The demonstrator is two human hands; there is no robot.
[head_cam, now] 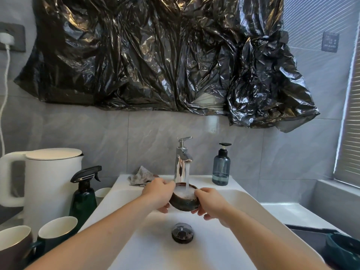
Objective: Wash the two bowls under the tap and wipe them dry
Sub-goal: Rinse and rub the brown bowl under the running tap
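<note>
A small dark brown bowl (pixel 184 203) is held over the white sink (pixel 245 199), right under the chrome tap (pixel 181 162). Water runs from the spout into the bowl, which is full of white froth. My left hand (pixel 158 193) grips the bowl's left rim and side. My right hand (pixel 209 203) grips its right rim, fingers curled under it. A dark green bowl (pixel 342 250) sits at the lower right edge, on a dark tray. A grey cloth (pixel 141 175) lies crumpled on the sink ledge left of the tap.
A blue soap pump bottle (pixel 221 168) stands right of the tap. Left of the sink are a white kettle (pixel 46 182), a dark green spray bottle (pixel 84 195) and several mugs (pixel 56 232). The drain plug (pixel 182 232) sits mid-basin. Black plastic sheeting (pixel 165 55) covers the wall above.
</note>
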